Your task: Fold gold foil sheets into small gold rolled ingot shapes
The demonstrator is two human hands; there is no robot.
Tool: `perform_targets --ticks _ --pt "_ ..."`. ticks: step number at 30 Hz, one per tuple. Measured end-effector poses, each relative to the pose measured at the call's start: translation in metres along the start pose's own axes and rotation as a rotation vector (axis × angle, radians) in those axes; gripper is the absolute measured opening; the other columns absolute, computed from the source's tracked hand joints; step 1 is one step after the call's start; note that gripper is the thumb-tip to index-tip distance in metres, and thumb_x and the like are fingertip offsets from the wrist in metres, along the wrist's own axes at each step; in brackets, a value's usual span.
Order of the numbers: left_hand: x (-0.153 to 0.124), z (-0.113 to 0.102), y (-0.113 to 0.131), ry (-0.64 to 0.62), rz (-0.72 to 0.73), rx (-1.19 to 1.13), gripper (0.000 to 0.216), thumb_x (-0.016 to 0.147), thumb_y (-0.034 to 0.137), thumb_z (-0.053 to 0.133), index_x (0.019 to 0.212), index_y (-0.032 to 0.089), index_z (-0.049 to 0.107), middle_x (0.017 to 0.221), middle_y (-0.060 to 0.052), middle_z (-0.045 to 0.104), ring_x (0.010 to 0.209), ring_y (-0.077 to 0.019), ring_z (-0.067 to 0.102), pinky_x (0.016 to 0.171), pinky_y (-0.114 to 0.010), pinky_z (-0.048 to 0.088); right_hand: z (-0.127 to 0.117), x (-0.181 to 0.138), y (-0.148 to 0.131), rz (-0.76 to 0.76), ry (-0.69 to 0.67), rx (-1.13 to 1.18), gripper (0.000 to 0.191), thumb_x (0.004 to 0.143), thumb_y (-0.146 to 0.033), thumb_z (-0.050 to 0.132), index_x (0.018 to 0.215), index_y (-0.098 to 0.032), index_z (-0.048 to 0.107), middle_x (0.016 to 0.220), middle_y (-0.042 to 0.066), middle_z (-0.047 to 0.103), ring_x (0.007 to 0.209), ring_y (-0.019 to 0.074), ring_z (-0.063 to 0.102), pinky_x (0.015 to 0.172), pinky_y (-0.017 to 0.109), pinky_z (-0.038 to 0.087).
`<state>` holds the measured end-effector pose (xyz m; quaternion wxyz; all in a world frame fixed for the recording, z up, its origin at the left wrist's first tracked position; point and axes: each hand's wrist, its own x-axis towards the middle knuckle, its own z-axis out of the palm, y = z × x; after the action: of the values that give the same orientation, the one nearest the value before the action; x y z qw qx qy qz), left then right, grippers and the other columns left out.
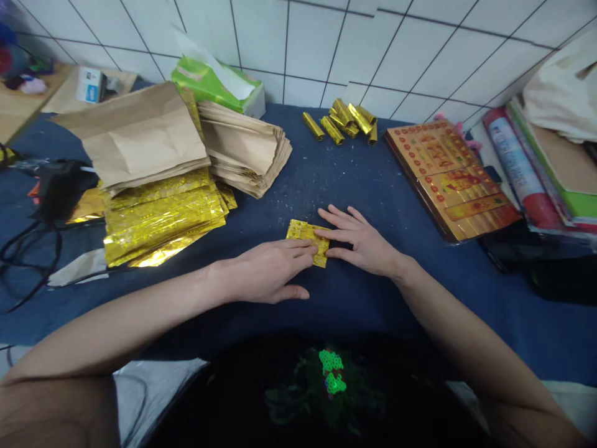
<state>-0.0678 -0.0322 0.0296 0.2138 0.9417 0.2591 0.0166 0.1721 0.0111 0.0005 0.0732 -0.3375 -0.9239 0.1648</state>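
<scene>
Bare blue cloth (354,180) between foil stack (158,218) and printed pack (452,180)

Single head-worn view, looking forward and steeply down over the wearer's chest onto a blue table (364,180). Faces a white tiled wall (420,50) at the table's far edge. Close range: left hand (265,277) and right hand (366,242) sit mid-frame.
</scene>
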Motion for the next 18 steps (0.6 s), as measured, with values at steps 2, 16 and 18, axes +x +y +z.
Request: perform_targets --ticks 2,16,18 --pt "0.0 0.001 0.0 -0.008 0.0 0.013 0.058 0.087 0.046 0.046 0.131 0.009 0.042 0.14 -0.016 0.041 0.133 -0.0212 0.033 0.107 -0.035 0.03 -0.002 -0.002 -0.002 0.056 0.031 0.015 0.042 0.087 -0.037 0.049 0.129 -0.029 0.047 0.142 0.004 0.039 0.134 0.0213 0.03 0.107 0.054 0.023" --pt "0.003 -0.001 0.009 -0.07 -0.007 0.11 0.066 0.082 0.05 0.053 0.132 0.007 0.042 0.141 -0.017 0.039 0.134 -0.025 0.028 0.11 -0.035 0.025 0.011 -0.016 -0.022 0.077 -0.044 -0.274 0.06 0.09 -0.053 0.031 0.139 -0.018 0.031 0.147 0.008 0.03 0.136 0.0259 0.025 0.105 0.059 0.021" --pt "0.003 0.0 0.009 -0.077 -0.009 0.109 0.066 0.082 0.05 0.053 0.132 0.008 0.042 0.142 -0.016 0.037 0.135 -0.0251 0.028 0.11 -0.035 0.025 0.009 -0.013 -0.02 0.103 -0.032 -0.289 0.061 0.09 -0.053 0.03 0.139 -0.017 0.031 0.147 0.008 0.03 0.136 0.027 0.025 0.105 0.061 0.02"
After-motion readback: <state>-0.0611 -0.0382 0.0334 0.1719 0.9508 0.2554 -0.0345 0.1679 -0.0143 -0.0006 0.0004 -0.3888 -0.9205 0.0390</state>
